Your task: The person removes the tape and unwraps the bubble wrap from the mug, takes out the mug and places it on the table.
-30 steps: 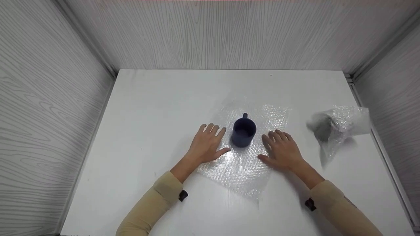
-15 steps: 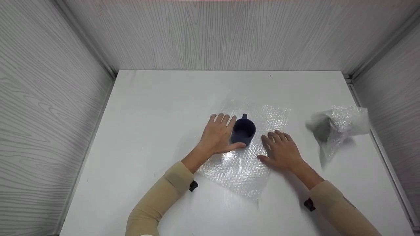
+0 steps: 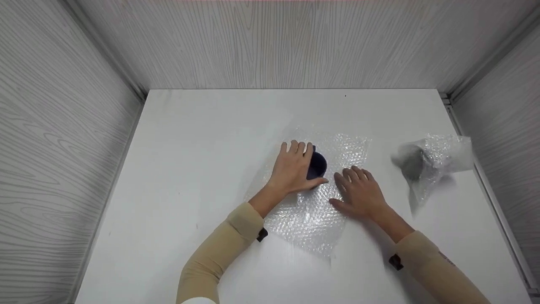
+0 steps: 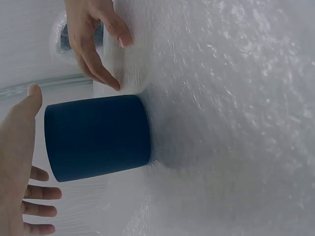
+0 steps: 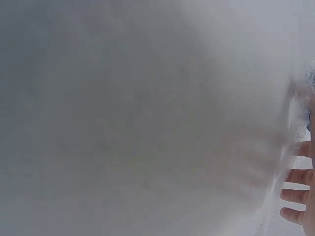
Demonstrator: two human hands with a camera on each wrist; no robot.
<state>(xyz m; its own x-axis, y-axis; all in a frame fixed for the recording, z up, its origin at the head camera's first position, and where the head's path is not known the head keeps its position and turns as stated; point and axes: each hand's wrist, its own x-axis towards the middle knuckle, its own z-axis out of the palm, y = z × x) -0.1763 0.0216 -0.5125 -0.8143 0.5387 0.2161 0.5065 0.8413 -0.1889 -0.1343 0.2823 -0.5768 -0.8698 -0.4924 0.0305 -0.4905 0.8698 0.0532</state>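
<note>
A dark blue mug (image 3: 319, 165) stands upright on a sheet of bubble wrap (image 3: 308, 232), its handle facing the far side. My left hand (image 3: 290, 171) hovers at the mug's left and top, covering part of it in the head view. The left wrist view shows a gap between that hand's spread thumb and fingers and the mug (image 4: 98, 137). To the right of the mug, my right hand (image 3: 358, 194) rests on the right edge of the bubble wrap, its fingers extended and holding nothing.
A dark object wrapped in bubble wrap (image 3: 415, 162) lies on the right of the white table (image 3: 202, 139). Wood-patterned panels (image 3: 261, 46) enclose the back and both sides.
My left hand has moved right and away from me, from beside the mug to partly over it. The right hand and the mug stay in place.
</note>
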